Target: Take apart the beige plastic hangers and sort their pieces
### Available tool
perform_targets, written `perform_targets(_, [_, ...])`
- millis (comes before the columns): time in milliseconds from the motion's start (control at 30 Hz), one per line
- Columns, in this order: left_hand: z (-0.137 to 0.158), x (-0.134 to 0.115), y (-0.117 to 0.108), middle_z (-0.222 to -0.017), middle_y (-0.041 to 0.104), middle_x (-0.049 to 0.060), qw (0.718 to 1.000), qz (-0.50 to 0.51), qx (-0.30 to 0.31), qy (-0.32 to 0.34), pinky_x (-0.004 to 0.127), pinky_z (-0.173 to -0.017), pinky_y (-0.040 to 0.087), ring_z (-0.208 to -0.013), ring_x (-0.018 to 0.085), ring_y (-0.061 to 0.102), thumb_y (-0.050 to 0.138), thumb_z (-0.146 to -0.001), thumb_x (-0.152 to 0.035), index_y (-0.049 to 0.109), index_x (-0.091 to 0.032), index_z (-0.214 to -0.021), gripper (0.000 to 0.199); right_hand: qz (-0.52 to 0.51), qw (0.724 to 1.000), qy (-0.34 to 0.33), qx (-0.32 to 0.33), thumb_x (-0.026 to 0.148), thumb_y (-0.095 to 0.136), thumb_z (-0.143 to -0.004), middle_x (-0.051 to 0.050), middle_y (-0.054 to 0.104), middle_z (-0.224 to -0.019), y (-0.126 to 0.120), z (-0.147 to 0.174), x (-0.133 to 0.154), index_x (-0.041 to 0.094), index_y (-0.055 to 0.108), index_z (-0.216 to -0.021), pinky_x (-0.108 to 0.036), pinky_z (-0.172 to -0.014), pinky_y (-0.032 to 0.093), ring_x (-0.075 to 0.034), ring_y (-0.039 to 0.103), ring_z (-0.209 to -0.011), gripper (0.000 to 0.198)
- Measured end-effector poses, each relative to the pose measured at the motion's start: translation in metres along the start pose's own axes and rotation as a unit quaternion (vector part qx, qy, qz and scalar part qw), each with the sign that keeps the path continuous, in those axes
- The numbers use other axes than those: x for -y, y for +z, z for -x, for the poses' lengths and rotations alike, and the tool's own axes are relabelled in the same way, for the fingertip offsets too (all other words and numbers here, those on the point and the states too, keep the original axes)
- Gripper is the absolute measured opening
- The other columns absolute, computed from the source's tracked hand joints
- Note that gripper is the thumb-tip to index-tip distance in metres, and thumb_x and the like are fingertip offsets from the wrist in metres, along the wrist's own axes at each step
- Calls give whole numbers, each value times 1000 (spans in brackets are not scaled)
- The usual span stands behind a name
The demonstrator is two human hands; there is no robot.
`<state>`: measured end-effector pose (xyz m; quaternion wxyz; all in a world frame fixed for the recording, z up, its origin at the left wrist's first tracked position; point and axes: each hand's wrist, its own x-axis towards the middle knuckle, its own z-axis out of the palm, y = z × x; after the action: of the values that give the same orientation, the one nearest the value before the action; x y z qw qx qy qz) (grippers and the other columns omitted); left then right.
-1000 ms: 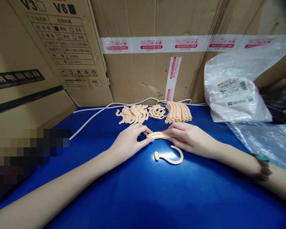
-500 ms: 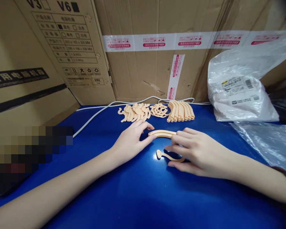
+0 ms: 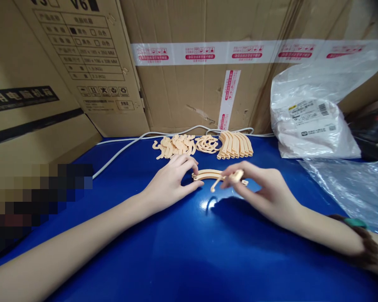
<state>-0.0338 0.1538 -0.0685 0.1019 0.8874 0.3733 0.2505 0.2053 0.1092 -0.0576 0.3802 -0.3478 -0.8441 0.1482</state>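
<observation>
A thin curved beige strip with an oval end (image 3: 237, 176) is raised above the table, with my right hand (image 3: 264, 188) pinching it between thumb and fingers. Its narrow tip points down and left, casting a shadow below. Behind it, a curved beige bar (image 3: 206, 173) with a groove along it lies on the blue table (image 3: 176, 251). My left hand (image 3: 171, 178) has thumb and fingers around the bar's left end, closed loosely on it. Part of the bar is hidden by my right hand; its right end shows beyond the fingers.
Along the back lie piles of beige S-shaped pieces (image 3: 176, 145), thin curved strips (image 3: 207, 144) and curved bars (image 3: 236, 144). A white cable (image 3: 113, 157) runs behind them. Cardboard boxes (image 3: 176, 96) wall the back and left; a plastic bag (image 3: 315, 121) stands right.
My right hand has picked the thin strip with the oval end up off the table and brought it over the curved bar. My left hand stays by the bar's left end.
</observation>
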Motion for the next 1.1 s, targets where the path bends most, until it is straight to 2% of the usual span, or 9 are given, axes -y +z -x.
perform_targets(133, [0, 0, 1, -117, 57, 4, 1000, -2, 5, 2, 40, -99, 41, -114, 22, 51, 62, -90, -36, 56, -21, -90, 16, -126, 984, 92, -86, 21, 51, -93, -5, 70, -110, 5, -4, -14, 24, 56, -117, -38, -96, 49, -20, 64, -107, 25])
perform_targets(233, [0, 1, 2, -117, 57, 4, 1000, -2, 6, 2, 41, -99, 41, -114, 22, 51, 63, -90, -36, 55, -21, -90, 17, -176, 971, 128, -98, 15, 50, -87, -4, 66, -124, 8, -9, -25, 25, 55, -121, -42, -103, 43, -20, 59, -119, 36])
perform_targets(333, [0, 1, 3, -116, 57, 5, 1000, -2, 8, -1, 41, -100, 41, -113, 23, 51, 62, -90, -36, 54, -21, -90, 17, -191, 963, 164, -101, 13, 47, -82, -3, 64, -128, 7, -13, -29, 26, 57, -119, -43, -101, 42, -22, 55, -123, 41])
perform_targets(467, [-1, 0, 4, -118, 56, 6, 1000, -8, 16, -2, 41, -99, 42, -114, 23, 50, 60, -91, -35, 55, -20, -89, 16, -194, 954, 200, -112, 23, 42, -89, -5, 68, -122, 4, -16, -29, 23, 62, -114, -37, -87, 46, -22, 59, -116, 33])
perform_targets(600, [1, -2, 3, -120, 55, 6, 999, -31, 13, 4, 41, -98, 41, -116, 24, 49, 58, -92, -35, 56, -20, -86, 17, -187, 949, 212, -138, 34, 45, -93, -5, 71, -111, 4, -18, -30, 21, 66, -104, -31, -74, 44, -21, 61, -105, 27])
perform_targets(767, [0, -2, 2, -113, 59, 6, 1000, -23, -9, 7, 41, -97, 39, -112, 24, 50, 53, -95, -31, 56, -19, -87, 16, -216, 944, 199, -151, 36, 57, -90, -3, 71, -106, 7, -16, -30, 22, 64, -99, -29, -75, 45, -15, 62, -86, 18])
perform_targets(900, [-4, -3, 3, -94, 61, 3, 989, 118, -57, -75, 35, -84, 42, -91, 19, 55, 52, -96, -34, 56, -18, -91, 16, -254, 938, 193, -139, 32, 66, -85, -1, 70, -103, 8, -14, -30, 22, 61, -97, -29, -79, 47, -13, 63, -81, 16])
perform_targets(1000, [-5, -2, 4, -91, 60, 1, 947, 284, -92, -120, 30, -79, 43, -86, 16, 57, 55, -94, -32, 55, -18, -93, 14, -272, 935, 191, -123, 30, 68, -84, -1, 72, -97, 10, -14, -31, 22, 55, -90, -29, -80, 48, -13, 63, -84, 16])
perform_targets(1100, [-6, -2, 5, -90, 61, 0, 909, 372, -120, -146, 26, -77, 43, -86, 14, 58, 59, -91, -31, 55, -18, -95, 14, -306, 925, 199, -103, 28, 70, -83, -1, 74, -93, 11, -15, -31, 23, 47, -86, -30, -83, 49, -15, 66, -89, 23])
